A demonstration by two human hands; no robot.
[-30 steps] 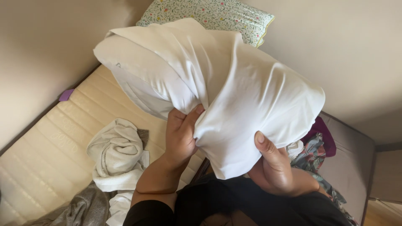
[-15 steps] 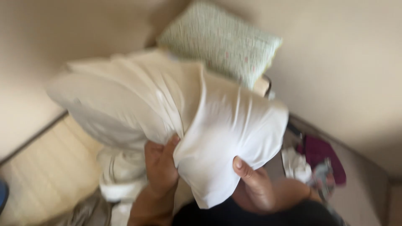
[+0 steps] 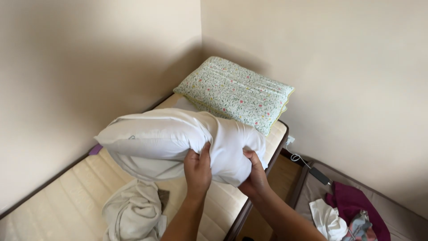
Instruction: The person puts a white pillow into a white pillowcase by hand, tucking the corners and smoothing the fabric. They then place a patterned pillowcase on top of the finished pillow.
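Fingers [image 3: 201,157] of the left hand [image 3: 197,172] are clenched into the white pillowcase [image 3: 232,147], bunching its fabric near the middle of the white pillow [image 3: 156,143]. The right hand [image 3: 256,176] grasps the same cloth at the pillow's right end, fingers curled over the edge. Both hands hold the pillow in the air above the bare cream mattress [image 3: 58,205]. Its long axis runs roughly left to right: the uncovered end points left toward the wall, the covered end points right. Beyond it, in the far corner of the bed, a floral green pillow [image 3: 234,93] leans against the wall. A crumpled white sheet [image 3: 133,212] lies on the mattress near the left forearm. Purple clothing [image 3: 356,203] lies on a second bed at the right.
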